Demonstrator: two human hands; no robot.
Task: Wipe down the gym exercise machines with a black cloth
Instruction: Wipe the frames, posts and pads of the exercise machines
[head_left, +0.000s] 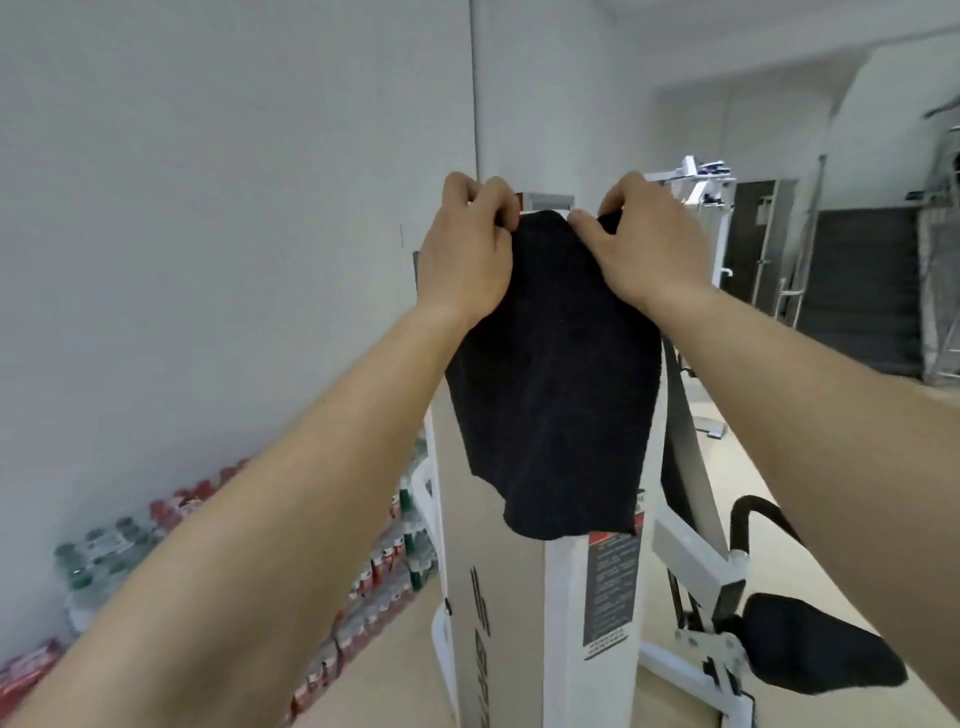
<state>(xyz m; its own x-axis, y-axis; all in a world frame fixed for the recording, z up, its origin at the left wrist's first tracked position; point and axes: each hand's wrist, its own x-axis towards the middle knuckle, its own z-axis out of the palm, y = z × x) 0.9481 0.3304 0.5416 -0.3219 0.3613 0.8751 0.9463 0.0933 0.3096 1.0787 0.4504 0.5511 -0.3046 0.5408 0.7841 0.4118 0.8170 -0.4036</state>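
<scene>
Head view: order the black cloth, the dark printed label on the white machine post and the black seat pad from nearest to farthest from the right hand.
1. black cloth: its top edge is pinched in the grip of the right hand.
2. dark printed label: below, on the white machine post.
3. black seat pad: lowest, off to the right.

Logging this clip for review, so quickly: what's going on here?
A person holds a black cloth up by its top edge. The left hand pinches one corner and the right hand pinches the other. The cloth hangs spread in front of the upright column of a white exercise machine. Whether it touches the column cannot be told. Packs of bottles line the wall on the left.
</scene>
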